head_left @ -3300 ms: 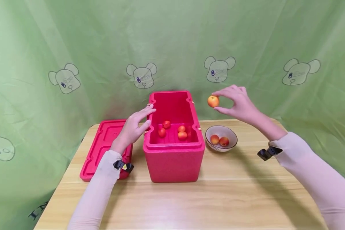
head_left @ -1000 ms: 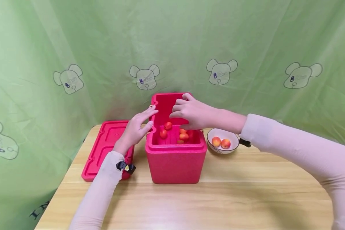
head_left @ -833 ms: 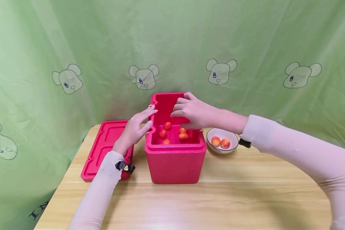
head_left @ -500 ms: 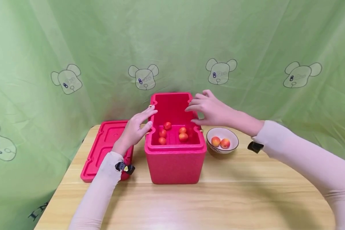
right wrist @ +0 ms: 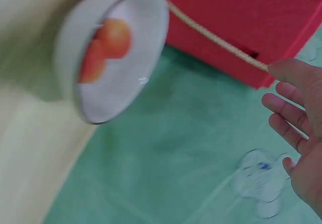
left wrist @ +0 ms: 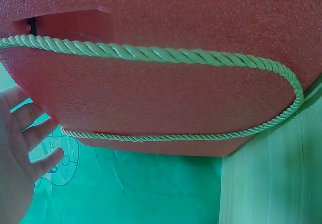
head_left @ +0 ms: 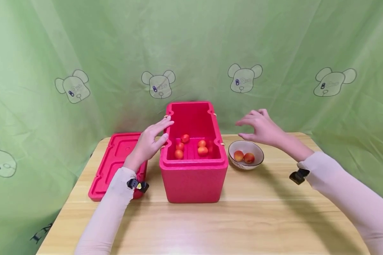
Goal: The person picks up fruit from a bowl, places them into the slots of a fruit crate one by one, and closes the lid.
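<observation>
Since a second ago the right hand has shifted rightward from over the open red box to the far side of the patterned bowl, and one fruit inside the box has rolled to its near left corner. Its thumb and fingers stand well apart with nothing between them. Two small red-and-yellow fruits sit side by side in the bowl, below the fingertips and toward the near side; being round, they show no clear long axis. That hand is much the nearer: the left hand lies across the box at its left rim, fingers loosely extended, gripping nothing. Five more fruits show inside the box, well left of the right hand.
</observation>
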`<state>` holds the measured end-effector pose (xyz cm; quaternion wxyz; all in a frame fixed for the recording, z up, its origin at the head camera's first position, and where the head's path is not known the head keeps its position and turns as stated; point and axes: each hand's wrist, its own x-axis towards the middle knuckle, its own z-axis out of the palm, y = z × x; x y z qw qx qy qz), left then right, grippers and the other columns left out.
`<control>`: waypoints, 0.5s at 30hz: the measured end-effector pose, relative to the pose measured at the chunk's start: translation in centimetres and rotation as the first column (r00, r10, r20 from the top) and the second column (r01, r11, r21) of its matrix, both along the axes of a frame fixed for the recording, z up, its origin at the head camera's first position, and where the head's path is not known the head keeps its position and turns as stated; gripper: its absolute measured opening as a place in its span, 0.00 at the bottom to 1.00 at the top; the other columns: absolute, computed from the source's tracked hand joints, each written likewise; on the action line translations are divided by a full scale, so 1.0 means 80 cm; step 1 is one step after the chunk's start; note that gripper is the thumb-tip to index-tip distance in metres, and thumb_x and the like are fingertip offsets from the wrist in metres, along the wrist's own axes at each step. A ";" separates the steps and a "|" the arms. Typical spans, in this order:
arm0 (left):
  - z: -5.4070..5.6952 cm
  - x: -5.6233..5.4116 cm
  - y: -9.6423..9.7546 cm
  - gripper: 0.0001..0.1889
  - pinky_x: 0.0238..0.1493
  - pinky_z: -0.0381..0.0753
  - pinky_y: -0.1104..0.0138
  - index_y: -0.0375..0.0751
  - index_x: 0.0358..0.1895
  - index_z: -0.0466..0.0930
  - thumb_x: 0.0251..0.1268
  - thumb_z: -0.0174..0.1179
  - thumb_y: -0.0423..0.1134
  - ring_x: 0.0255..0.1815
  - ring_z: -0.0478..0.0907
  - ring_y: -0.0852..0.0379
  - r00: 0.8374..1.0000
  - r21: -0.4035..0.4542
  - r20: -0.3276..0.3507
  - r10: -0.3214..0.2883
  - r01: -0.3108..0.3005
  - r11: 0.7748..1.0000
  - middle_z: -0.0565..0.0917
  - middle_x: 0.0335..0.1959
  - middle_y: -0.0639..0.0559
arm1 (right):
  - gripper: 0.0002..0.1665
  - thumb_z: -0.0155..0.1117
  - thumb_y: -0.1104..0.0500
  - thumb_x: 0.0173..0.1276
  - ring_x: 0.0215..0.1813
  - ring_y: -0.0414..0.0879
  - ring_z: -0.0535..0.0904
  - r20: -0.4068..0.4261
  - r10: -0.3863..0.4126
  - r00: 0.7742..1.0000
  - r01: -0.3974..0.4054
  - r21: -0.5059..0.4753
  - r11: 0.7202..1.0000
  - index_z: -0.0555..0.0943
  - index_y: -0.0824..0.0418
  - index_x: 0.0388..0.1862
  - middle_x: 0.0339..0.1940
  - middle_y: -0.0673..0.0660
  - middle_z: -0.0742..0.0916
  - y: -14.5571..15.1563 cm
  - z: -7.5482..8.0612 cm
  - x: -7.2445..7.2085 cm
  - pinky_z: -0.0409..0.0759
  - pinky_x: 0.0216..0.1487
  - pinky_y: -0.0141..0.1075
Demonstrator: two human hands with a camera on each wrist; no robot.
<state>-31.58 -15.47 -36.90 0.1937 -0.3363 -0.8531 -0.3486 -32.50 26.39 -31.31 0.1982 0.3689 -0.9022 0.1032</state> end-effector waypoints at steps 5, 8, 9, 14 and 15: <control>-0.001 0.000 0.002 0.29 0.76 0.66 0.44 0.47 0.74 0.71 0.70 0.56 0.42 0.81 0.63 0.51 1.000 0.004 -0.008 -0.011 0.011 1.000 0.68 0.79 0.50 | 0.18 0.79 0.61 0.53 0.48 0.54 0.78 0.049 -0.044 0.998 0.044 0.000 0.999 0.89 0.60 0.45 0.44 0.58 0.92 0.023 -0.035 -0.005 0.62 0.55 0.58; -0.001 0.000 0.000 0.28 0.76 0.67 0.44 0.47 0.74 0.71 0.71 0.56 0.42 0.80 0.63 0.51 1.000 0.005 -0.012 -0.006 0.006 1.000 0.68 0.78 0.49 | 0.18 0.79 0.61 0.53 0.47 0.53 0.77 0.084 -0.052 0.995 0.051 0.011 0.999 0.89 0.60 0.44 0.43 0.57 0.92 0.028 -0.051 -0.006 0.62 0.54 0.57; -0.001 0.000 0.000 0.28 0.76 0.67 0.44 0.47 0.74 0.71 0.71 0.55 0.43 0.80 0.63 0.51 1.000 0.005 -0.009 -0.003 0.003 1.000 0.68 0.79 0.50 | 0.18 0.79 0.61 0.53 0.47 0.53 0.77 0.096 -0.056 0.994 0.054 0.019 0.998 0.89 0.60 0.44 0.43 0.57 0.92 0.029 -0.055 -0.006 0.62 0.54 0.56; -0.001 0.000 0.000 0.28 0.76 0.66 0.45 0.48 0.74 0.71 0.72 0.54 0.45 0.81 0.63 0.52 1.000 0.006 0.002 0.001 -0.001 1.000 0.68 0.79 0.50 | 0.19 0.78 0.61 0.53 0.48 0.54 0.77 0.161 -0.083 0.983 0.072 0.069 0.995 0.89 0.63 0.45 0.43 0.58 0.91 0.033 -0.071 -0.001 0.62 0.53 0.54; -0.001 0.000 0.000 0.28 0.77 0.66 0.45 0.48 0.74 0.71 0.72 0.54 0.44 0.81 0.63 0.52 1.000 0.007 0.005 -0.001 0.001 1.000 0.68 0.79 0.50 | 0.20 0.79 0.61 0.52 0.49 0.55 0.77 0.175 -0.092 0.980 0.078 0.086 0.993 0.88 0.63 0.46 0.43 0.58 0.91 0.034 -0.075 0.001 0.61 0.52 0.54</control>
